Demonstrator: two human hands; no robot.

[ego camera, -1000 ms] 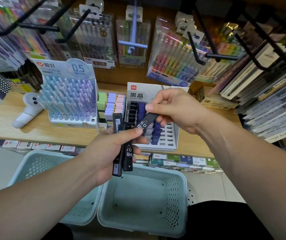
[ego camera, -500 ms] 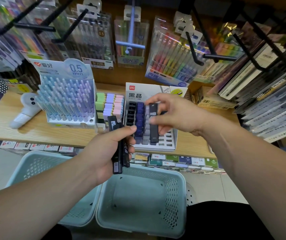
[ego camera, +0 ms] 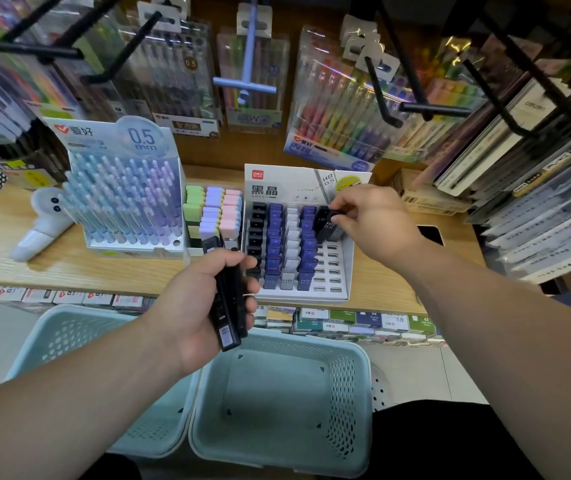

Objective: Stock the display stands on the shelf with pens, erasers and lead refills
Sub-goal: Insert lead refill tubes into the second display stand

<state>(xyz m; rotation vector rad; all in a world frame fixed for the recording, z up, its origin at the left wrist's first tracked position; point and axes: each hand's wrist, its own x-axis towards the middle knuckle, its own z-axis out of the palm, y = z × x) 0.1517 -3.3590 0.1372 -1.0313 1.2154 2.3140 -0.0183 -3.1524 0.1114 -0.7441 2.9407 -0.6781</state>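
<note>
Lead stand [ego camera: 343, 271], four columns filled. Right hand [ego camera: 377, 223] pinches black refill case [ego camera: 325, 226] over stand's fifth column, top end. Left hand [ego camera: 194, 306] grasps bundle of refill cases [ego camera: 229, 306] just before stand's lower left corner. Eraser tray [ego camera: 213, 216] just beside stand's left side; basket [ego camera: 277, 455] below stand.

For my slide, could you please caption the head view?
Right hand pinches a black refill case at the display stand; left hand grips spare cases.
</note>
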